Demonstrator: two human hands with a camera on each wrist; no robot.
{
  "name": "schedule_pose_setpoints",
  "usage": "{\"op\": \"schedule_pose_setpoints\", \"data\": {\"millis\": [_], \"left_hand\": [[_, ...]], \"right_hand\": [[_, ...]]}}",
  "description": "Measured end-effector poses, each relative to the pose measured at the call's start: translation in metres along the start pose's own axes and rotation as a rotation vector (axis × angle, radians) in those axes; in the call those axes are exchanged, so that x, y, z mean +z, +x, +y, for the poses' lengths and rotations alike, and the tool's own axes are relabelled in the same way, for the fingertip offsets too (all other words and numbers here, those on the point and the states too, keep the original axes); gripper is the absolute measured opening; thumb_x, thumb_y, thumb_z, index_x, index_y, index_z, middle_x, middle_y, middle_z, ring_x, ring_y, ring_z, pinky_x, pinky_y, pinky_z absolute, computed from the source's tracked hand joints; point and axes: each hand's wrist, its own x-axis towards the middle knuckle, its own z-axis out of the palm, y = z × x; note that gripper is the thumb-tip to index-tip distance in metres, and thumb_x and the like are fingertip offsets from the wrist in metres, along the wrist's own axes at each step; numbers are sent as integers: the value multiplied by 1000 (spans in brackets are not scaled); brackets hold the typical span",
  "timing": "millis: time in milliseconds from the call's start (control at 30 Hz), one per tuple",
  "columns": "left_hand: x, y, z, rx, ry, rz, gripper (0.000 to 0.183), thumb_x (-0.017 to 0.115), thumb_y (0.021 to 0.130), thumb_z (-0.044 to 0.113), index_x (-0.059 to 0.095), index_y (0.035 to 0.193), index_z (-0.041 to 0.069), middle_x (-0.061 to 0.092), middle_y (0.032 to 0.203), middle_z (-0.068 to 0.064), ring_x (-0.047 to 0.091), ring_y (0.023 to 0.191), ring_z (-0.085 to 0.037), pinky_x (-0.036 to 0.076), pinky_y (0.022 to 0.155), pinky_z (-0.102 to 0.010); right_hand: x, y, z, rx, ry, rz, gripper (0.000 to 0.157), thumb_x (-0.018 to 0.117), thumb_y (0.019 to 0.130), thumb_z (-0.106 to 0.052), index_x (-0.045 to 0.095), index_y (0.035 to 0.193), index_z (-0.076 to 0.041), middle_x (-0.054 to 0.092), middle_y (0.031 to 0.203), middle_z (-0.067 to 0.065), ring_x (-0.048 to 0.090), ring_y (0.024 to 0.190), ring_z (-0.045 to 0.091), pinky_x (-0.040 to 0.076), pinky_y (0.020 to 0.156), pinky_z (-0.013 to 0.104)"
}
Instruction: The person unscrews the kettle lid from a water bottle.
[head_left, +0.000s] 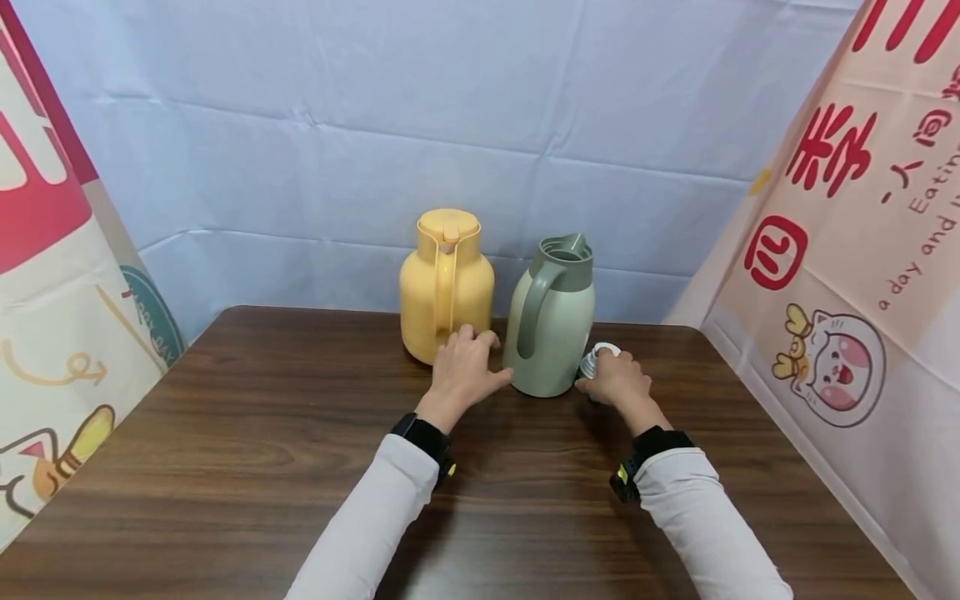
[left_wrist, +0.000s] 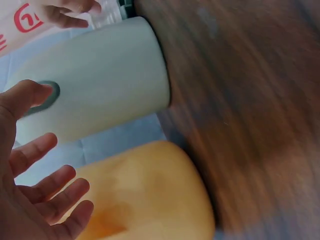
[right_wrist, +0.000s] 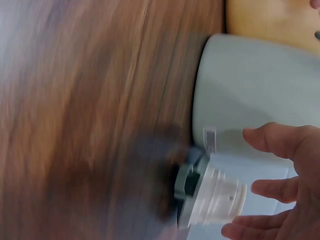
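A pale green thermos jug (head_left: 558, 342) stands upright at the back of the table, its darker green handle facing me and its mouth uncovered. Just right of it, the jug's lid (right_wrist: 216, 197) sits upside down, dark green top on the table and white threaded plug upward. Over that lid my right hand (head_left: 618, 382) reaches down, fingers spread around the plug with a gap showing in the right wrist view. My left hand (head_left: 467, 367) hovers between the jugs with fingers apart, holding nothing; its thumb overlaps the green handle (left_wrist: 52, 95) in the left wrist view.
A yellow thermos jug (head_left: 420, 292) with its lid on stands left of the green one, close behind my left hand. The brown wooden table (head_left: 247, 450) reaches back to a pale blue cloth (head_left: 337, 167). Printed cloths hang at both sides.
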Motion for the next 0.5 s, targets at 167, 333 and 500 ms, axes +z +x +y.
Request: {"op": "schedule_pose_setpoints", "data": {"millis": [167, 333, 500], "left_hand": [[2, -8, -17, -28, 16, 14, 41, 70, 78, 45, 66, 107, 17, 54, 99, -7, 52, 86, -27, 44, 66, -40], [1, -12, -28, -33, -11, 55, 31, 69, 80, 43, 69, 98, 17, 53, 93, -6, 50, 82, -26, 44, 66, -40], [-3, -16, -36, -58, 0, 138, 27, 68, 80, 42, 69, 86, 15, 51, 84, -4, 50, 77, -24, 41, 63, -39]], "right_hand": [[7, -4, -9, -37, -16, -6, 66, 65, 85, -33, 41, 133, 5, 36, 125, 36, 34, 113, 54, 28, 85, 67], [11, -7, -17, -41, -21, -22, 66, 66, 84, -32, 42, 134, 4, 39, 126, 34, 39, 112, 51, 31, 84, 67], [14, -11, -21, -51, -12, -37, 59, 67, 83, -32, 48, 128, 1, 45, 121, 31, 44, 107, 50, 33, 83, 67]]}}
